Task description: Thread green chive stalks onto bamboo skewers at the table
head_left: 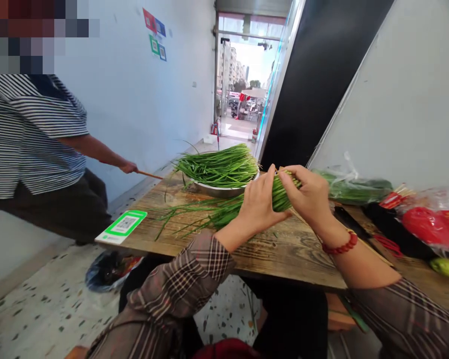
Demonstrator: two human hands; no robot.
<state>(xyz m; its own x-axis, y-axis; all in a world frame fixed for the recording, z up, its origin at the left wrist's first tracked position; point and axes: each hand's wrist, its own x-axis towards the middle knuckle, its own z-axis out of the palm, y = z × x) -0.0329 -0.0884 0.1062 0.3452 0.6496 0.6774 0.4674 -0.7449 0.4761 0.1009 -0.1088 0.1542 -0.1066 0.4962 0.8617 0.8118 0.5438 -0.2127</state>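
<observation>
A bunch of green garlic chives (226,212) lies low over the wooden table, its leaves trailing to the left and its pale stem ends to the right. My left hand (257,202) is wrapped round the middle of the bunch. Closed at the stem ends is my right hand (310,192), thumb and fingers pressing on them; the fingertips partly hide what they grip. Just behind, a heap of chives (219,164) fills a metal bowl (224,191). A thin pale strand (303,219) runs below my right hand; whether it touches the bunch is unclear.
A QR-code card (124,227) lies at the left of the wooden table (284,254). On the right are bagged greens (359,187), a dark long blade (349,219), and red plastic packaging (430,224). A co-worker's hand (127,166) holds a stick (149,174). A lined bin (112,269) stands below.
</observation>
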